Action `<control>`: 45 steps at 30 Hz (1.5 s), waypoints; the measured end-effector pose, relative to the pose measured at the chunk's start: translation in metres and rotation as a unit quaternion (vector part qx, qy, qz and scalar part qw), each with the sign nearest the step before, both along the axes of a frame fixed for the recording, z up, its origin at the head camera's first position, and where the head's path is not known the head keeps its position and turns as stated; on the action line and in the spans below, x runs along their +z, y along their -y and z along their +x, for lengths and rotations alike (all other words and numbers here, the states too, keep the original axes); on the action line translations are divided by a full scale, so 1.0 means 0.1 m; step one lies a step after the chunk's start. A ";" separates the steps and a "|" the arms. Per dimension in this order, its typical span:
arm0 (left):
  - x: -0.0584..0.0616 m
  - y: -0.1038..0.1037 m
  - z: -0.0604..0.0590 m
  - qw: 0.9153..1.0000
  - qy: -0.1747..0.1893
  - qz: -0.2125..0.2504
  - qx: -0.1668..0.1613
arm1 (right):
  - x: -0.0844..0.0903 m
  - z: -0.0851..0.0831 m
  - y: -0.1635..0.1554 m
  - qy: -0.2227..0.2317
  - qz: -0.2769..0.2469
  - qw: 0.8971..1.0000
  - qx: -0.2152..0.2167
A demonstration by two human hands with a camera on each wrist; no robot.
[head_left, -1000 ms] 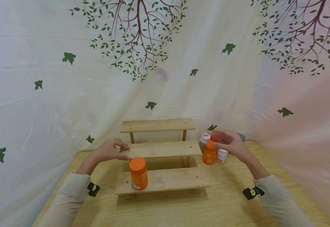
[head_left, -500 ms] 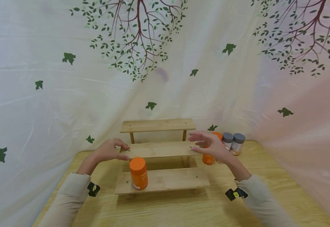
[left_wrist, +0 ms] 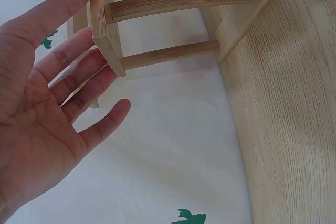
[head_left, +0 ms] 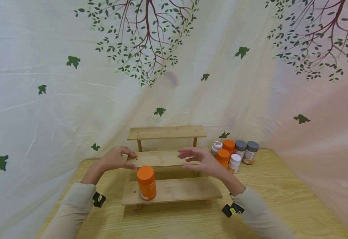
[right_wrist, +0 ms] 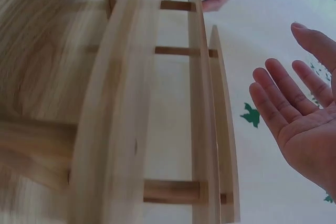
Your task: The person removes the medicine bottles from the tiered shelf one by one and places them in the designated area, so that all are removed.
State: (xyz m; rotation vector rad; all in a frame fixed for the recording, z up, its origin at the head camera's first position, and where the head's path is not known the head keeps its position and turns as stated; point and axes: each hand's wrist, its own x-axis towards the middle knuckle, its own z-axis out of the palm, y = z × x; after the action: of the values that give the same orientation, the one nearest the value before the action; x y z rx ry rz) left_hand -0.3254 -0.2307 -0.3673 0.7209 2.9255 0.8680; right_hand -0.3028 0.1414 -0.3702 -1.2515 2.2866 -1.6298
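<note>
2 hands (head_left: 115,159) spread wide at shelf (head_left: 165,158); 6 bottles (head_left: 234,153) stand right.

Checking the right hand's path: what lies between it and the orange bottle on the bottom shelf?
Head view: only bare bottom shelf between right hand and orange bottle.

Bottle (head_left: 146,183) on shelf's (head_left: 174,191) lowest step, left

The left hand (left_wrist: 37,124) is spread, fingers (left_wrist: 79,61) straight and touching the end of a wooden shelf board (left_wrist: 105,24). Wooden rungs (left_wrist: 173,53) run toward the worktop (left_wrist: 289,103).
</note>
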 end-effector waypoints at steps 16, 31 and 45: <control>-0.02 0.02 -0.02 1.000 -0.008 -0.003 -0.009 | -0.14 0.07 0.47 0.033 0.029 0.998 0.035; 0.00 -0.01 -0.02 1.000 -0.006 -0.005 -0.001 | -0.19 0.19 0.78 0.084 0.001 0.993 0.082; 0.00 0.00 -0.02 1.000 -0.012 -0.003 -0.005 | -0.40 0.11 0.94 0.110 -0.018 0.986 0.125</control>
State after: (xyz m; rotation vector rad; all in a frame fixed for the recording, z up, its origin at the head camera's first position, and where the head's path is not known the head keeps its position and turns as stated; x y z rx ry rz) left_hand -0.3275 -0.2308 -0.3672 0.7517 2.9410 0.8552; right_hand -0.2920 0.0475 -0.4106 -1.2368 1.8949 -1.6340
